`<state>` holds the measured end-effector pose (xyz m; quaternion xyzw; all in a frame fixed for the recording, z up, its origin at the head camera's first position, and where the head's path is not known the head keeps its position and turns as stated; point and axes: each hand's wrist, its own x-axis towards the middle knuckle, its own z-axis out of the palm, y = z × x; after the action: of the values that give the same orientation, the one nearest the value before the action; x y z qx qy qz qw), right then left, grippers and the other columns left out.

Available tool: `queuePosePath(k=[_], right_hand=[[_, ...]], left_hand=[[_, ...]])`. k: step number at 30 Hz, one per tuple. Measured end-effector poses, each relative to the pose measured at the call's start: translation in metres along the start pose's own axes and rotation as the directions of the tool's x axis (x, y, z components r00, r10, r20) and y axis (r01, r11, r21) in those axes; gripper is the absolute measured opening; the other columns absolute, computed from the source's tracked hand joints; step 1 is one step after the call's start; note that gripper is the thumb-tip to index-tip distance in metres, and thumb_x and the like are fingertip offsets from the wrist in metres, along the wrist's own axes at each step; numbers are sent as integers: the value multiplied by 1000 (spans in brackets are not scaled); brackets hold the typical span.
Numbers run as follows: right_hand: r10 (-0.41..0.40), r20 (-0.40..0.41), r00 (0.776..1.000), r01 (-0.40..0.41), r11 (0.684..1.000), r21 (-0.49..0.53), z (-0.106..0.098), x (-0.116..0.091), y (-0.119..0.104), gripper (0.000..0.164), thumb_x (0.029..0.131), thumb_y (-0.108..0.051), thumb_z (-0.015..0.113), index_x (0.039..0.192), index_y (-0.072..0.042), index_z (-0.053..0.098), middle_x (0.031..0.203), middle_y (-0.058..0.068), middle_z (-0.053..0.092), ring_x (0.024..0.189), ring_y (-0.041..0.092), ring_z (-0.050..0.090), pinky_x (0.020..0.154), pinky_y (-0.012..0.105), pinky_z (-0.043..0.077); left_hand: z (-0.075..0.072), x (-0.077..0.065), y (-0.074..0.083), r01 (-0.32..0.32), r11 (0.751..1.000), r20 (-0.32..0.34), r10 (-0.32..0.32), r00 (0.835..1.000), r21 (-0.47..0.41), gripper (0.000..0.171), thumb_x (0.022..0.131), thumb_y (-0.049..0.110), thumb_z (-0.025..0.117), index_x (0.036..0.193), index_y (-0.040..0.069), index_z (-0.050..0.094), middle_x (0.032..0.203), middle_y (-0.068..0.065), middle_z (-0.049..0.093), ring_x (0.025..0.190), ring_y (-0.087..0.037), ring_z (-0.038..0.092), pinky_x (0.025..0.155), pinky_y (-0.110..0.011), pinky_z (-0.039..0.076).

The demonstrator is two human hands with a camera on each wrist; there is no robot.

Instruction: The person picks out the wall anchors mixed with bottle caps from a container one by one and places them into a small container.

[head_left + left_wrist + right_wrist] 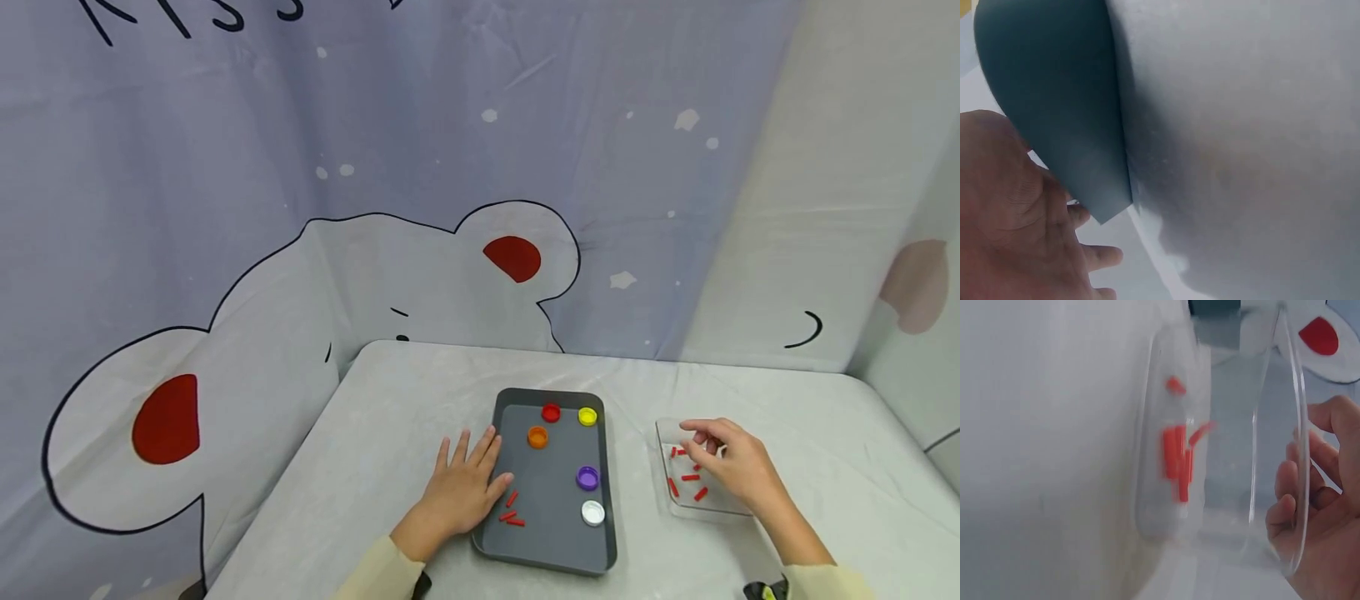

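Note:
My left hand (459, 492) lies with straight, spread fingers along the left rim of a dark grey tray (551, 533). In the left wrist view the palm (1010, 219) is beside the tray's outer wall (1066, 112). Three short red sticks (512, 498) lie on the tray near the thumb. My right hand (738, 467) hovers over a clear plastic box (712, 510), thumb and index finger apart, the other fingers loosely bent. Several red sticks (690, 477) are scattered in the box. In the right wrist view the fingers (1288, 481) show behind the box's clear rim, with nothing visible between them.
Small round caps sit on the tray: red (551, 412), yellow (587, 416), orange (537, 437), purple (588, 477) and white (592, 512). A white cloth covers the table (420, 400). A printed curtain (420, 125) hangs behind it.

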<state>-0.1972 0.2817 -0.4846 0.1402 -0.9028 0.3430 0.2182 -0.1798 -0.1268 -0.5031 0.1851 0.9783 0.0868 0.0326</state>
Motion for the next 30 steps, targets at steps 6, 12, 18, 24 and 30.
queuePosePath(k=[6,12,18,24,30], right_hand=[[-25,-13,1000,25,999,35,19,-2,-26,19,82,0,79,100,-6,77,81,-10,58,68,-1,49,56,18,39],[-36,-33,999,38,997,73,45,-5,-58,17,81,-2,81,96,-9,78,77,-13,56,66,1,50,57,19,40],[-24,14,1000,22,991,135,67,-12,-94,18,80,-4,82,95,-12,78,77,-15,55,66,3,52,57,20,41],[33,114,993,-52,984,173,85,-16,-125,15,82,-8,83,96,-13,78,78,-13,55,68,1,50,60,21,44],[81,213,974,-118,979,165,105,-20,-144,14,84,-14,83,97,-14,78,77,-11,55,65,1,47,59,22,42]], left_hand=[[-8,2,0,-29,1000,-30,29,999,0,65,108,54,34,160,15,34,167,-9,26,153,-41,20,120,-64,10],[-3,12,-1,-36,999,-61,36,998,-2,70,108,55,33,161,11,28,169,-10,19,154,-41,15,120,-63,12],[4,23,-5,-30,1000,-64,29,998,-5,72,107,57,31,162,11,26,170,-4,17,155,-41,13,121,-62,11],[2,25,-4,-9,1000,-38,10,999,28,72,106,58,32,163,14,25,170,-2,16,155,-40,12,121,-62,11],[4,23,-2,20,998,-43,-18,999,53,71,106,60,33,163,17,26,170,-2,17,155,-39,13,121,-61,11]])
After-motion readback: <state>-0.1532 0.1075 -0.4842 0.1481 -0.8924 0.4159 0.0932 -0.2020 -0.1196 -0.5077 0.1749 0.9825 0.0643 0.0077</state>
